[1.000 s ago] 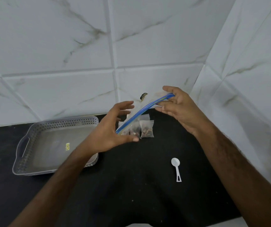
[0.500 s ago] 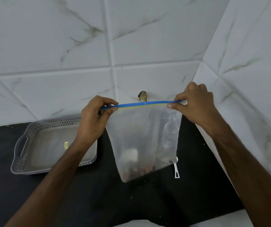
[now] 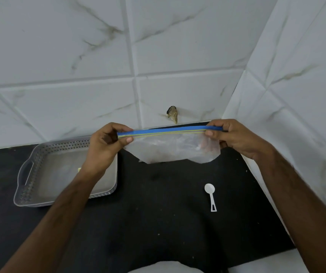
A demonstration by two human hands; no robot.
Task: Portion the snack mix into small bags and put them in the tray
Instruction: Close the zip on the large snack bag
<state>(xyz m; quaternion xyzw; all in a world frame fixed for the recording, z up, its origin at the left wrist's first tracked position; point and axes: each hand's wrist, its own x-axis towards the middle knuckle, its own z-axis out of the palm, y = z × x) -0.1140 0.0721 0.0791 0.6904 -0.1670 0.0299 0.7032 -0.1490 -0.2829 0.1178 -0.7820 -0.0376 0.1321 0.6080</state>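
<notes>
Zip bag: clear, contents blurred and not identifiable; lower part bunched. Blue seal strip runs level, long axis spanning from left hand to right hand, each pinching one end (thumb over fingers), bag held above the black counter. Tray: grey, perforated, below the left hand, partly covered by that forearm. Scoop: white, below the right hand, handle toward the viewer, bare counter around it.
</notes>
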